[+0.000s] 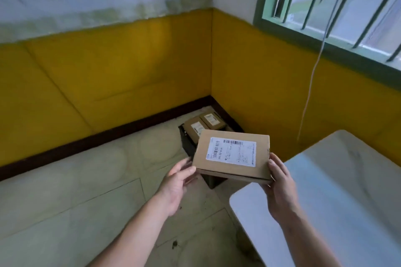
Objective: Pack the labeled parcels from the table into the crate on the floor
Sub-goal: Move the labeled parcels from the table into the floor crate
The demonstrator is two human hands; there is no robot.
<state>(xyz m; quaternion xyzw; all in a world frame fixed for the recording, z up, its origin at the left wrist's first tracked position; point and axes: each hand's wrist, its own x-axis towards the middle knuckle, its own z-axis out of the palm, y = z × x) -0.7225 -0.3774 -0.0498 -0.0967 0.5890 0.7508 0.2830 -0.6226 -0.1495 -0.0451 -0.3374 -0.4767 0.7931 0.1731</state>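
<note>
While the right hand [280, 184] grips the near right corner of the cardboard parcel [232, 172], thumb on the top edge and fingers underneath, the left hand [178, 180] lies loose and straight-fingered against the near left corner, touching rather than clasping; the parcel is held in the air, its shipping label [231, 151] facing up, just over the near end of the dark crate [187, 145]; the crate sits on the floor in the corner of the room and holds two labelled parcels [196, 129] side by side at its far end; the table [336, 191] is close by on the right. To place it well, I would bring the left fingers under the edge so both hands share the weight, keep the box level with the label up, lower it into the free near part of the crate, and let go only once it rests flat.
</note>
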